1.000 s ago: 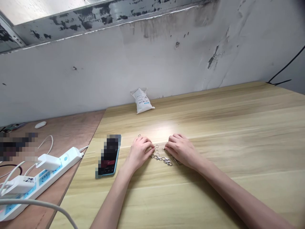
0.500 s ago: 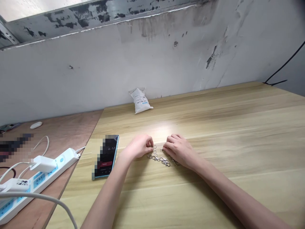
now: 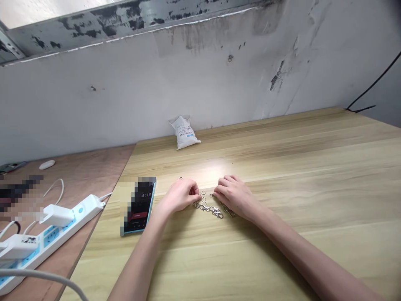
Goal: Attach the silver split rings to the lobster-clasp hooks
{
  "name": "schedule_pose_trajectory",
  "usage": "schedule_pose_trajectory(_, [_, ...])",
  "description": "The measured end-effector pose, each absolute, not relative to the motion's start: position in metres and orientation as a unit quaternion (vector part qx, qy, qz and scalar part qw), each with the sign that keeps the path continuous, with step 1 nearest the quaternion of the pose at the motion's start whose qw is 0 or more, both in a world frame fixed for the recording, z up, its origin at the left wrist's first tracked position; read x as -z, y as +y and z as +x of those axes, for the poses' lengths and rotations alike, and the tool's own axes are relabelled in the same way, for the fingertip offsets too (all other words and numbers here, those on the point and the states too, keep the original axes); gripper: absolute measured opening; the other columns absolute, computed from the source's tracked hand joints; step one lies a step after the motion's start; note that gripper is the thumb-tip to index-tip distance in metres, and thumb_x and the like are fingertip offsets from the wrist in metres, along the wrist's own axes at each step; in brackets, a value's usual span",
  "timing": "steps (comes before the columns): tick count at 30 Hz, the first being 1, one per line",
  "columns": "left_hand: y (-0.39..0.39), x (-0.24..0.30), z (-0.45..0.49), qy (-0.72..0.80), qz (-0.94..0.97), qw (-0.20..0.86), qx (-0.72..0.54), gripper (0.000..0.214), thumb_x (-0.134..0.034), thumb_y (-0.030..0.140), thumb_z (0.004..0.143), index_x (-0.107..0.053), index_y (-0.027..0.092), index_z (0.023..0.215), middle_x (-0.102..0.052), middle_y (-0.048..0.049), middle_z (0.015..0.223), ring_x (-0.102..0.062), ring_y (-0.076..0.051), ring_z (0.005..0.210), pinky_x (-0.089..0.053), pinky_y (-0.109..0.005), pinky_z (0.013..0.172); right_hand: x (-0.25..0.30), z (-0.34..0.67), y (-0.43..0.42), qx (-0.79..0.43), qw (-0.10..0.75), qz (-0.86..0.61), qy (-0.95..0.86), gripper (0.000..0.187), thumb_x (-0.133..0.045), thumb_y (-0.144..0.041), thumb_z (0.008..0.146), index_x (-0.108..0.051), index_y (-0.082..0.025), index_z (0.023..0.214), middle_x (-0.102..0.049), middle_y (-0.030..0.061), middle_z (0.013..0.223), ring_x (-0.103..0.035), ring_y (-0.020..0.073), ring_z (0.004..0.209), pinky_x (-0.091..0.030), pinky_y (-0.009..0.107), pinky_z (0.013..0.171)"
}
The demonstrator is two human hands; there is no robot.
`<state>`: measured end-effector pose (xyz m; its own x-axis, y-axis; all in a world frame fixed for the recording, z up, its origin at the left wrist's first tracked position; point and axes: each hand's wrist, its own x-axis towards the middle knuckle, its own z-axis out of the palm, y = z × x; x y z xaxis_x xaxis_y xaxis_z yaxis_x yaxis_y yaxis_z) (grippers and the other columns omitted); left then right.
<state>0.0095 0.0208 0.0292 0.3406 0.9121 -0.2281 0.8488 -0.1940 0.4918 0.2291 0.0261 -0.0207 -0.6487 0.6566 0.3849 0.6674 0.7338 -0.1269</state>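
— String of clasps and rings (image 3: pixel 209 206)?
— Flat on the table (image 3: pixel 282 175), between both grips; long axis from left fingertips slanting toward the right palm.
— Left hand (image 3: pixel 180 195)?
— Curled tight, tips pressed together at the string's end; pinching a ring or not, cannot tell.
— Right hand (image 3: pixel 235 196)?
— Curled likewise, tips touching the other end.
— Beyond?
— Phone (image 3: pixel 139 205) just outside the left hand; white pouch (image 3: pixel 184 132) well past both.

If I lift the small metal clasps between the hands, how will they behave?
The metal clasps look small and thin, so probably light. They lie as a loose cluster, so they would likely dangle or scatter. The separate ring may roll on the smooth table.
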Motion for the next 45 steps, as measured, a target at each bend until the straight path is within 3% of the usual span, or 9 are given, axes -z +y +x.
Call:
schedule_pose_trajectory(7, [-0.004,-0.018,-0.003,0.522,0.804,0.202,-0.2,0.016,-0.063,0.025,0.085,-0.06,0.019,0.071,-0.066,0.0004,0.076,-0.057,-0.017,0.076,-0.04,-0.033,0.081,0.022,0.228,0.027,0.047,0.194,-0.362,-0.911,0.02,-0.057,-0.02,0.095,-0.068,-0.019,0.079,-0.064,0.0035,0.079,-0.053,0.0182,0.078,-0.034,0.031,0.076])
schedule_pose_trajectory(15, [-0.006,-0.01,-0.006,0.488,0.826,0.146,-0.243,0.012,-0.063,0.025,0.089,-0.067,0.021,0.08,-0.069,-0.001,0.083,-0.06,-0.017,0.083,-0.041,-0.035,0.084,0.024,0.227,0.028,0.054,0.202,-0.379,-0.902,0.018,-0.055,-0.015,0.093,-0.067,-0.018,0.08,-0.063,0.0041,0.082,-0.054,0.0184,0.079,-0.038,0.031,0.075])
schedule_pose_trajectory(20, [-0.006,-0.005,-0.008,0.481,0.838,0.059,-0.252,0.011,-0.063,0.024,0.09,-0.072,0.024,0.084,-0.069,-0.0036,0.116,-0.055,-0.024,0.114,-0.041,-0.043,0.096,0.021,0.226,0.023,0.03,0.254,-0.378,-0.89,0.017,-0.054,-0.022,0.096,-0.064,-0.018,0.083,-0.064,0.0089,0.104,-0.058,0.0213,0.098,-0.042,0.037,0.091])
schedule_pose_trajectory(23, [-0.008,-0.004,-0.008,0.477,0.843,0.021,-0.25,0.011,-0.063,0.02,0.089,-0.073,0.025,0.085,-0.062,-0.0042,0.133,-0.046,-0.028,0.129,-0.038,-0.049,0.103,0.02,0.224,0.019,0.03,0.292,-0.362,-0.885,0.017,-0.051,-0.021,0.096,-0.065,-0.018,0.086,-0.057,0.0134,0.13,-0.048,0.0272,0.126,-0.038,0.046,0.104])
schedule_pose_trajectory(26, [-0.009,-0.005,-0.007,0.482,0.84,0.0,-0.249,0.012,-0.063,0.021,0.089,-0.072,0.024,0.082,-0.059,-0.0047,0.137,-0.041,-0.029,0.135,-0.033,-0.054,0.108,0.018,0.221,0.015,0.027,0.312,-0.346,-0.885,0.016,-0.052,-0.021,0.096,-0.065,-0.019,0.087,-0.05,0.0139,0.141,-0.037,0.0294,0.138,-0.036,0.051,0.108])
schedule_pose_trajectory(34, [-0.01,-0.008,-0.002,0.478,0.843,0.0,-0.247,0.014,-0.063,0.023,0.089,-0.071,0.021,0.077,-0.052,-0.0085,0.144,-0.031,-0.032,0.144,-0.025,-0.064,0.113,0.015,0.219,0.012,0.033,0.309,-0.336,-0.889,0.014,-0.058,-0.022,0.093,-0.067,-0.02,0.082,-0.045,0.0112,0.149,-0.027,0.033,0.145,-0.032,0.057,0.111])
schedule_pose_trajectory(45, [-0.012,-0.009,0.001,0.478,0.847,0.02,-0.233,0.012,-0.064,0.022,0.088,-0.07,0.02,0.078,-0.049,-0.0101,0.146,-0.027,-0.032,0.146,-0.023,-0.066,0.114,0.015,0.219,0.012,0.04,0.317,-0.336,-0.886,0.013,-0.063,-0.017,0.087,-0.07,-0.022,0.077,-0.049,0.0093,0.145,-0.026,0.0344,0.145,-0.027,0.059,0.113])
